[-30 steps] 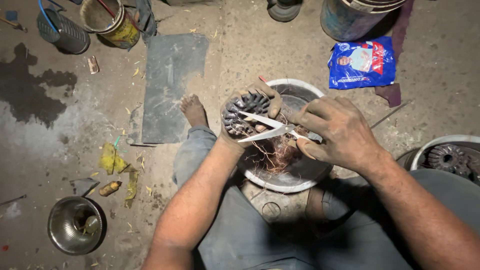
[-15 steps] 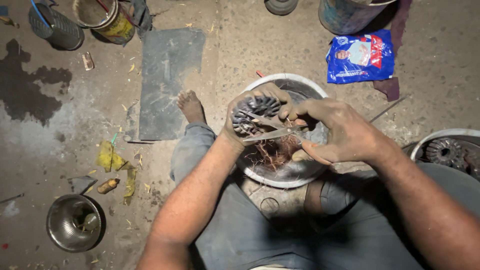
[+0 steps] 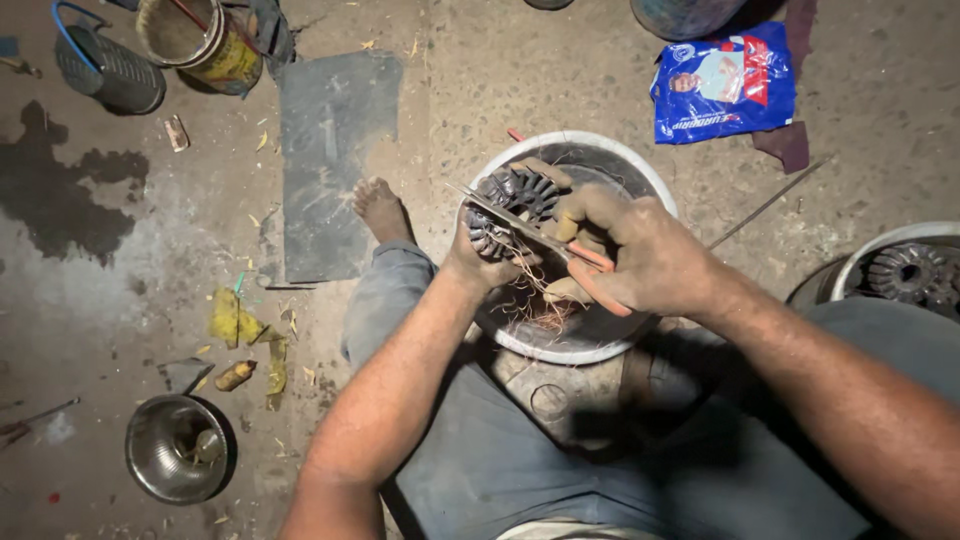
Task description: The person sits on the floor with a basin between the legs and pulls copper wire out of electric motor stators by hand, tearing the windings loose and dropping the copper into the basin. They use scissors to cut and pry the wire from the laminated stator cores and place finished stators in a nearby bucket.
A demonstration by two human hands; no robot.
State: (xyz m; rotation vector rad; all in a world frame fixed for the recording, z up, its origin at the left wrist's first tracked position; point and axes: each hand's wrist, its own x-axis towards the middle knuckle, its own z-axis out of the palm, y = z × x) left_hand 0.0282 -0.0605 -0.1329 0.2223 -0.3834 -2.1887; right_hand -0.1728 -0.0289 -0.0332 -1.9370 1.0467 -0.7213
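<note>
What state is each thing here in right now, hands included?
Left hand: gripping the stator.
Stator: held over the white bowl, copper wires hanging loose.
Right hand: closed on the scissors.
Scissors: blades laid across the stator.
White bowl: upright, holding wire scraps.
Steel bowl: upright on the floor.
Blue packet: lying flat.

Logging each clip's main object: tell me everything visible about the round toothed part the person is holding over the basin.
The round toothed part is a dark, metallic-looking ring of radial slotted teeth, grimy, with thin coppery wires trailing from its lower side. The left hand grips it from below, tilted toward the camera, above the white-rimmed basin. The blades of the orange-handled scissors, held in the right hand, lie across its face.
</note>
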